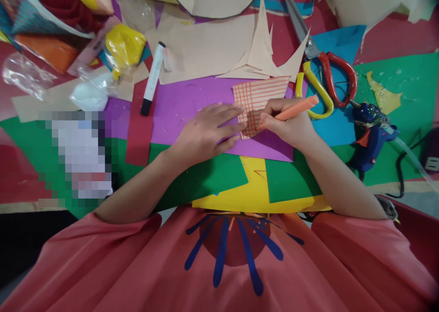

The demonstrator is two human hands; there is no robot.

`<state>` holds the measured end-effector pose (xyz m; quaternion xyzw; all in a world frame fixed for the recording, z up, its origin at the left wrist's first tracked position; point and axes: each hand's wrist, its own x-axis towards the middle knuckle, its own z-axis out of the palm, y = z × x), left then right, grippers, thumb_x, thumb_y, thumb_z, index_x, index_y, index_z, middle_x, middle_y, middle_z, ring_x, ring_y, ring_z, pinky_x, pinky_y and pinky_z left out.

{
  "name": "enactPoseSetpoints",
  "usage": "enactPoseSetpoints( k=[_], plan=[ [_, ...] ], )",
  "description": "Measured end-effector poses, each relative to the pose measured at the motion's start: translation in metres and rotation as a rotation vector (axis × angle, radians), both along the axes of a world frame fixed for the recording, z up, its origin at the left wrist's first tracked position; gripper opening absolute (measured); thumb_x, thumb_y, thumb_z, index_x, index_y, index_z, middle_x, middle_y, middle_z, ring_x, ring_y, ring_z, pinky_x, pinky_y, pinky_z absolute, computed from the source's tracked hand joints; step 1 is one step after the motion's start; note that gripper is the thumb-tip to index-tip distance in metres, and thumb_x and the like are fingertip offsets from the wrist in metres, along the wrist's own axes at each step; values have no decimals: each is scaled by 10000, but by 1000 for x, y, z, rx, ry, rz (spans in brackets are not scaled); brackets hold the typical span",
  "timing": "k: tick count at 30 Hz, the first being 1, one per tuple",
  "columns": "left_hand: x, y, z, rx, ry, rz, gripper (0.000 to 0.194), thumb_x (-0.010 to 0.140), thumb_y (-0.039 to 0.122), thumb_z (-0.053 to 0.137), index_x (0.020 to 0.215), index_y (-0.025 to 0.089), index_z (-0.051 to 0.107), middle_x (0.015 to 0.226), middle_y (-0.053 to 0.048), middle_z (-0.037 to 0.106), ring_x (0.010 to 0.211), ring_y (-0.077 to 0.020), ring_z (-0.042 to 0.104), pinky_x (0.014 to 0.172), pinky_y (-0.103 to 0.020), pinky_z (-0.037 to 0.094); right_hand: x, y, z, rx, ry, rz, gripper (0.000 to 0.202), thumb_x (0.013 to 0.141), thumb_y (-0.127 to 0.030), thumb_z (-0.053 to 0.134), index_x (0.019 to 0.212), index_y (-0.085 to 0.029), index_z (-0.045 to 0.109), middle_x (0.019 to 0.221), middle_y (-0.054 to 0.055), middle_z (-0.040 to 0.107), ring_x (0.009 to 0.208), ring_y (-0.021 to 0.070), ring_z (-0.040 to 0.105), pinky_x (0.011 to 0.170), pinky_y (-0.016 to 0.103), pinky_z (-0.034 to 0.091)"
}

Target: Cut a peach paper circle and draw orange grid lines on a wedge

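Note:
A small cream paper piece (244, 92) lies on a purple sheet (178, 101). Orange lines run across it, crossing into a grid on its left side and lower part. My right hand (286, 122) is closed around an orange marker (298, 108), its lower end down at the paper. Flat beside it, my left hand (212, 131) has its fingers stretched out, the fingertips resting on the paper's left edge. Its palm lies on the purple sheet and holds nothing.
Scissors (318, 74) with red and yellow handles lie right of the paper, near a blue glue gun (372, 142) with its cord. A white marker (153, 78) lies at left, by bagged yellow clay (125, 46). Cream paper scraps (209, 46) spread behind.

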<state>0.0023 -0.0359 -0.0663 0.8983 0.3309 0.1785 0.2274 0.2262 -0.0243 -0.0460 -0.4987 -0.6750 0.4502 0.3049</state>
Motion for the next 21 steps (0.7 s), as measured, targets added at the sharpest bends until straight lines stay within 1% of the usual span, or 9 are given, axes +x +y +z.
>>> enactPoseSetpoints(
  k=[5, 9, 11, 13, 17, 19, 21],
  plan=[
    [1, -1, -1, 107, 21, 12, 257, 975, 324, 465, 1144, 277, 653, 1349, -59, 617, 1294, -242, 547, 1093, -470, 451, 0, -1, 1, 7, -33, 17, 327, 666, -9, 620, 487, -192, 415, 469, -62, 431, 469, 66, 359, 454, 254, 257],
    [1, -1, -4, 162, -28, 5, 243, 975, 313, 477, 1125, 241, 653, 1322, -87, 633, 1268, -256, 568, 1055, -478, 480, 1, -1, 0, 3, -35, 41, 316, 686, -67, 641, 489, -190, 426, 472, -62, 450, 460, 62, 365, 438, 245, 264],
    [0, -1, -6, 170, -42, -5, 250, 976, 316, 473, 1139, 238, 646, 1321, -89, 633, 1261, -259, 572, 1039, -498, 489, 2, 0, 0, -14, -1, 46, 303, 707, -103, 642, 492, -192, 448, 478, -52, 480, 457, 69, 393, 435, 243, 295],
    [0, -1, -6, 173, -36, -15, 252, 977, 321, 471, 1148, 243, 641, 1325, -85, 630, 1262, -256, 570, 1034, -506, 491, 4, 1, 0, -48, 61, 11, 274, 730, -132, 631, 507, -197, 485, 501, -37, 532, 459, 82, 433, 437, 245, 341],
    [-1, 1, -2, 186, -3, -27, 225, 974, 316, 485, 1112, 246, 648, 1313, -73, 636, 1250, -247, 579, 1050, -471, 479, 5, 3, 0, -65, 199, -149, 246, 774, -210, 613, 542, -217, 531, 530, -16, 580, 438, 102, 471, 431, 266, 403],
    [0, 1, 1, 215, -7, -52, 206, 972, 299, 493, 1087, 237, 652, 1273, -72, 657, 1210, -240, 605, 1022, -440, 498, 5, 4, -2, -45, 250, -197, 233, 804, -302, 634, 593, -231, 565, 546, -11, 593, 435, 116, 498, 427, 282, 424],
    [1, 2, 4, 254, -36, -84, 180, 963, 272, 509, 1039, 210, 660, 1192, -81, 688, 1129, -232, 644, 953, -401, 531, 4, 4, -4, -21, 285, -218, 238, 821, -409, 655, 657, -245, 602, 574, -4, 617, 451, 133, 535, 428, 295, 436]
  ],
)
